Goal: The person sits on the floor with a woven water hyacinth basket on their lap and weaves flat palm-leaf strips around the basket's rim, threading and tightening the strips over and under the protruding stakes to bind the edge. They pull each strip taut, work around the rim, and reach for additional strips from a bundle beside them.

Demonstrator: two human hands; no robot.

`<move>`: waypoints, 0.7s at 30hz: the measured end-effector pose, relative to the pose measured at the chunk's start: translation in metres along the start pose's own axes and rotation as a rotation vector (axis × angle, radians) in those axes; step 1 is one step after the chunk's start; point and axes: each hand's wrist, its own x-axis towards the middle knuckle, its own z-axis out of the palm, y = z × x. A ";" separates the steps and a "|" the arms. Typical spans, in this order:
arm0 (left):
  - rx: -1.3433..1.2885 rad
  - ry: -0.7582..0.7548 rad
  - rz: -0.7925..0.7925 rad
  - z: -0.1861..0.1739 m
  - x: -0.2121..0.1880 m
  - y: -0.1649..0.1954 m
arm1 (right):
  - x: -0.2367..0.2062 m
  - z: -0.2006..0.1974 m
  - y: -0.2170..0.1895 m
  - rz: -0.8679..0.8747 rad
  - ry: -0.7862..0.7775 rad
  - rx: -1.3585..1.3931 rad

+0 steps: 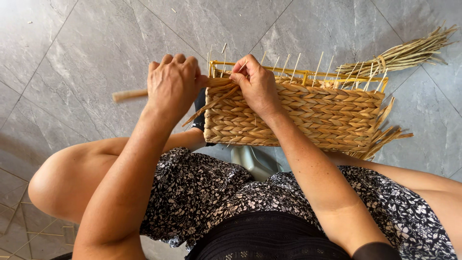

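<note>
lap: closest to the camera is a black-and-white floral skirt (pixel 216 192) with a black top's hem below it, bare knees spread out to either side, so the person is sitting low over the floor

floor: big grey stone-look tiles (pixel 86 43), a few tiny straw bits scattered up top

left hand: the left hand (pixel 172 84) is curled into a closed fist around a twisted straw strand (pixel 129 95), knuckles up. The strand's loose end sticks out to the left of the fist, running pretty much level across the picture

strand direction: long axis goes left-right, and on the far side of the fist it feeds toward the basket's left edge. The fist itself hides the middle of it

dark thing: something black (pixel 200 108) sits just behind the left hand, tucked against the basket's left end, can't tell what it is

basket: half-woven straw basket (pixel 313 118) rests across the knees, long side running left to right, woven rows horizontal. A yellow wire frame (pixel 298 73) shows along its far top edge, with thin pale stakes poking up and away from the person

right hand: the right hand (pixel 257 84) is on the basket's top left corner, fingers pinched shut on the weave at the rim. The forearm crosses over the front of the basket and covers part of it

grey object: a shiny grey shape (pixel 252 161) peeks out under the basket between the knees

loose ends: frayed straw tails (pixel 385 137) hang off the basket's right end

bundle: a tied bundle of dry straw (pixel 404 55) lies on the floor at top right, pointing up and right
</note>
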 end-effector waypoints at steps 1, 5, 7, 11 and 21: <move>-0.037 0.002 0.045 0.001 -0.001 0.003 | 0.001 0.000 0.000 -0.004 0.007 -0.017; -0.031 0.169 0.388 0.017 -0.008 0.020 | 0.002 -0.001 -0.001 -0.018 -0.008 0.012; -0.033 0.138 0.330 0.024 -0.007 0.023 | 0.002 -0.005 -0.001 -0.022 -0.037 0.047; -0.095 0.023 0.214 0.024 -0.002 0.020 | -0.004 -0.008 0.001 0.036 0.064 0.156; -0.222 0.114 0.231 -0.004 0.001 0.012 | -0.018 0.003 -0.001 -0.413 0.038 -0.089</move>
